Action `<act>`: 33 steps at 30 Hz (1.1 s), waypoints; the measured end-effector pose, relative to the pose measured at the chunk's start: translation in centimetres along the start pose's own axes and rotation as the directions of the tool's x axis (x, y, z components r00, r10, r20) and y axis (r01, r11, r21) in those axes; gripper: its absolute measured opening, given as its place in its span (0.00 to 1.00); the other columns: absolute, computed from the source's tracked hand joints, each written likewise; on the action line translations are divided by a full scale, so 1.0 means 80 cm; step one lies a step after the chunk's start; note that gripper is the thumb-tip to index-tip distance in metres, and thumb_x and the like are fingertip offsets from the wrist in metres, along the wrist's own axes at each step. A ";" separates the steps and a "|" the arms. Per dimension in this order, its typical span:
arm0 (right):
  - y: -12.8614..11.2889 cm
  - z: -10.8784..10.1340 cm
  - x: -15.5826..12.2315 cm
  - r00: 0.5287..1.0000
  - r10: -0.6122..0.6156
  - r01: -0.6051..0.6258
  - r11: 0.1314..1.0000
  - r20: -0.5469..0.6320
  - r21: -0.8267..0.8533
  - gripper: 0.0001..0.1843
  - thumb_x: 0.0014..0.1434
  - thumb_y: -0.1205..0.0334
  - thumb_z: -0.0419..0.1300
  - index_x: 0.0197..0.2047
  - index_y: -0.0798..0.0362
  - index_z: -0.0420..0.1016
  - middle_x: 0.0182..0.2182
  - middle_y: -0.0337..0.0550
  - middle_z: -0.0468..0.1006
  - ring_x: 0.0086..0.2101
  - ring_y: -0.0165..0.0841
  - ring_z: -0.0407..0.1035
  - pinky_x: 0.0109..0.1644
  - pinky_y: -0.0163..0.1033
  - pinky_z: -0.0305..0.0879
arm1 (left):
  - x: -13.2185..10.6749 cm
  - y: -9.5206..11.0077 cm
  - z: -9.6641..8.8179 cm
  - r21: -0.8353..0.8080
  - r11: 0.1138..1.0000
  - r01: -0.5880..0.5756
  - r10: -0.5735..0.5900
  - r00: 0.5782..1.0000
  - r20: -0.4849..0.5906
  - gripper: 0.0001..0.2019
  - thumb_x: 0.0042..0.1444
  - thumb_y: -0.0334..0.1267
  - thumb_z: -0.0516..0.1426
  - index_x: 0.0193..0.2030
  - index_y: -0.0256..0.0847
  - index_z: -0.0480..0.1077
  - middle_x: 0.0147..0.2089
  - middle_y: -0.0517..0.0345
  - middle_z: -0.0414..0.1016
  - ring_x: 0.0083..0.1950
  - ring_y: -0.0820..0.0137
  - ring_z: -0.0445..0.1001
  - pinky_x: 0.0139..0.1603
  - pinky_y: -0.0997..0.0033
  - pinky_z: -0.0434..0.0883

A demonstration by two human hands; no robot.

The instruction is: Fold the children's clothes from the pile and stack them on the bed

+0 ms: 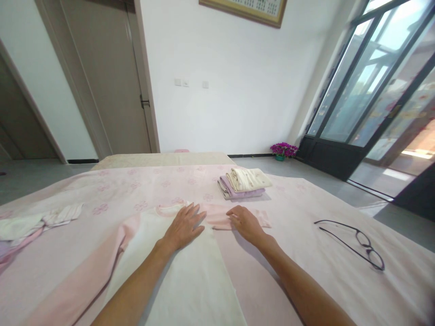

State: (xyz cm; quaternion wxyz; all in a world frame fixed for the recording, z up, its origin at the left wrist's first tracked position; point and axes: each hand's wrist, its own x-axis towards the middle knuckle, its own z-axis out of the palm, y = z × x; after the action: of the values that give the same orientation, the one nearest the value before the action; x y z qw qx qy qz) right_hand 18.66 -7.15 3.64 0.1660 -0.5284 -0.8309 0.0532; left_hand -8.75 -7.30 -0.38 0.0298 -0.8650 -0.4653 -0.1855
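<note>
A white shirt with pink sleeves (176,271) lies spread on the pink bedspread (306,253) in front of me. My left hand (185,226) rests flat on its upper chest near the collar, fingers stretched out. My right hand (245,223) lies on the shirt's folded pink right sleeve (220,219), fingers curled down onto the cloth; whether they pinch it I cannot tell.
A stack of folded clothes (244,183), cream on lilac, sits beyond my hands. Black-rimmed glasses (356,242) lie at the right. Crumpled garments (32,224) lie at the left edge. A door, a glass wall and a flower pot (283,150) stand behind the bed.
</note>
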 end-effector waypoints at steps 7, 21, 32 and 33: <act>0.050 0.022 -0.020 0.968 -0.102 0.140 0.978 0.228 -0.156 0.33 0.70 0.46 0.37 0.72 0.53 0.50 0.70 0.49 0.49 0.68 0.43 0.43 0.69 0.55 0.43 | -0.004 0.018 -0.016 -0.114 0.971 -0.213 0.215 0.977 0.007 0.17 0.67 0.43 0.50 0.60 0.51 0.69 0.66 0.56 0.67 0.69 0.61 0.60 0.69 0.50 0.55; 0.070 0.023 -0.015 0.994 0.098 -0.081 0.963 0.055 -0.258 0.30 0.70 0.50 0.40 0.69 0.54 0.57 0.68 0.50 0.55 0.67 0.40 0.47 0.68 0.51 0.44 | -0.007 0.057 -0.035 -0.346 0.924 -0.165 0.203 0.976 0.076 0.16 0.61 0.37 0.54 0.55 0.46 0.70 0.55 0.53 0.71 0.56 0.63 0.68 0.61 0.61 0.64; 0.035 0.028 -0.018 0.992 0.069 -0.094 0.960 -0.102 -0.264 0.29 0.67 0.61 0.42 0.69 0.59 0.56 0.70 0.52 0.51 0.68 0.40 0.44 0.70 0.50 0.40 | -0.009 0.059 -0.028 -0.323 0.926 -0.195 0.224 0.973 0.055 0.16 0.60 0.37 0.55 0.55 0.44 0.67 0.61 0.52 0.67 0.63 0.62 0.63 0.67 0.60 0.58; 0.029 0.032 -0.021 0.998 0.032 -0.044 0.969 -0.055 -0.242 0.29 0.68 0.58 0.42 0.69 0.58 0.55 0.70 0.52 0.51 0.68 0.40 0.44 0.69 0.50 0.42 | -0.010 0.059 -0.028 -0.317 0.928 -0.194 0.224 0.973 0.060 0.16 0.60 0.37 0.55 0.55 0.44 0.67 0.61 0.52 0.67 0.63 0.62 0.63 0.67 0.60 0.58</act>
State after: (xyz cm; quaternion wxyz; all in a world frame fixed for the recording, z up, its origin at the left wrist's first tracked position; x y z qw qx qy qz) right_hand 20.45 -7.39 0.26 0.1201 -0.5618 -0.8163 -0.0595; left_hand -5.96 -11.07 2.01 -0.1086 -0.9114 -0.3367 -0.2105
